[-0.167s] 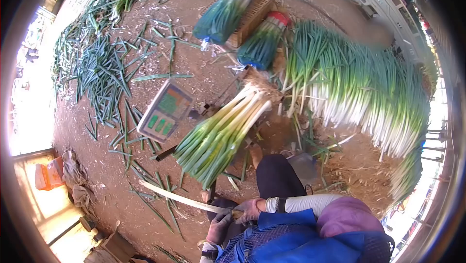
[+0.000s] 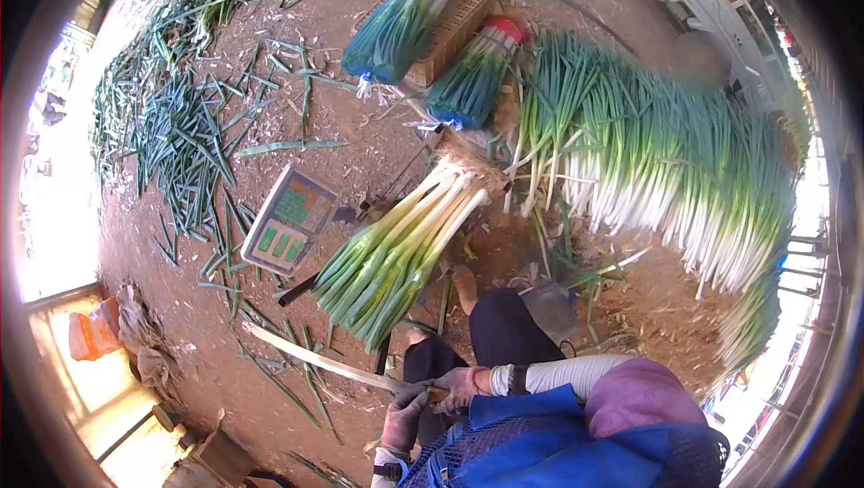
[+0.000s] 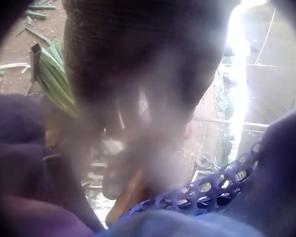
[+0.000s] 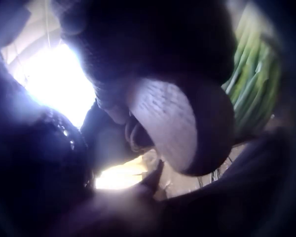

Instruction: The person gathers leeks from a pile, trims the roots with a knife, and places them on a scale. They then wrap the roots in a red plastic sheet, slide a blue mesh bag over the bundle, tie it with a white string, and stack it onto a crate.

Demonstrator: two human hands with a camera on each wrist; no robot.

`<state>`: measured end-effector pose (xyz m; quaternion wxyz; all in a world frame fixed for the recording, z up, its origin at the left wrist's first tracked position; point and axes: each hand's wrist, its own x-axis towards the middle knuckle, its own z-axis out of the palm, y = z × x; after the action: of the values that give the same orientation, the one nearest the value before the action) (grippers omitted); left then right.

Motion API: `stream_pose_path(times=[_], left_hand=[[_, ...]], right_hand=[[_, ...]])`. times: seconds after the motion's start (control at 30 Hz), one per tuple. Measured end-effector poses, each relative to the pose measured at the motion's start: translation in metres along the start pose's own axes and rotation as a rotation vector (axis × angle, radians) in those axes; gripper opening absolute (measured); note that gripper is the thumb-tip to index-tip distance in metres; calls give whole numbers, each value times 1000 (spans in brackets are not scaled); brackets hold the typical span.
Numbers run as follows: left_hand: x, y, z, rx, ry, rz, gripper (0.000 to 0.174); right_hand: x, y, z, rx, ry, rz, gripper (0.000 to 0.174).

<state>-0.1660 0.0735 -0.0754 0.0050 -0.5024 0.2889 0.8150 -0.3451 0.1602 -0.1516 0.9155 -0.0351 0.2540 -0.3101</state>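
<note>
Gloved in grey and pink, my left hand [image 2: 402, 422] and right hand [image 2: 462, 386] meet above my lap in the head view. My left fingers grip a long, pale, slightly curved strip [image 2: 324, 363] near its close end. A short yellow-brown piece [image 2: 438, 393] shows between the two hands, pinched by my right hand. The strip's free end points out to the left. Beyond my knees lies a bundle of long green onions [image 2: 396, 249], white ends away from me. Dark gloves fill both wrist views, hiding most of the grip.
A scale with a keypad display [image 2: 290, 222] stands left of the bundle. Two wrapped onion bundles [image 2: 405, 24] lie by a yellow crate [image 2: 459, 33]. Unwrapped onions [image 2: 648, 146] form a long row at right. Cut leaves [image 2: 184, 132] litter the floor at left.
The head view has shifted slightly. The strip's free end has swung a little left and up, while both hands keep nearly the same place and hold.
</note>
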Motion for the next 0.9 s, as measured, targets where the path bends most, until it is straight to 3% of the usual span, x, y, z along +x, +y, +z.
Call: stream_pose_path(times=[0.03, 0.13, 0.2, 0.27, 0.33, 0.4, 0.47, 0.6, 0.67, 0.73, 0.77, 0.83, 0.9], left_hand=[[6, 4, 3, 26, -3, -3, 26], [18, 16, 9, 77, -18, -21, 31], [28, 31, 24, 65, -45, -21, 35], [52, 11, 10, 255, -64, -6, 41], [67, -15, -2, 486, -51, 55, 42], [72, -30, -9, 728, 10, 106, 39], [73, -44, -14, 841, 47, 102, 36], [84, -76, -26, 1125, 61, 173, 30], [105, -100, -31, 1196, 92, 229, 30], [132, -144, -53, 1267, 45, 172, 56], [144, -123, -27, 1281, 74, 284, 54], [176, -108, 6, 1346, 91, 395, 51], [204, -110, 24, 1400, 131, 465, 51]], right_hand=[[0, 5, -8, -22, 31, -30, 22], [-13, 18, -28, -311, 363, -170, 29], [-63, -31, -18, -407, 615, -250, 33], [-111, -57, -21, -512, 880, -321, 38], [-118, 9, -135, 941, 561, -694, 29], [-173, -51, -88, -92, 1354, -417, 20], [-191, -34, -136, 147, 1500, -559, 15], [-209, -66, -174, 250, 1629, -450, 11], [-200, -65, -248, 310, 1556, -520, 13], [-186, -84, -316, 341, 1496, -534, 14], [-175, -109, -337, 295, 1549, -583, 19], [-163, -112, -442, 68, 1390, -596, 25], [-144, -142, -513, -224, 1521, -443, 30]])
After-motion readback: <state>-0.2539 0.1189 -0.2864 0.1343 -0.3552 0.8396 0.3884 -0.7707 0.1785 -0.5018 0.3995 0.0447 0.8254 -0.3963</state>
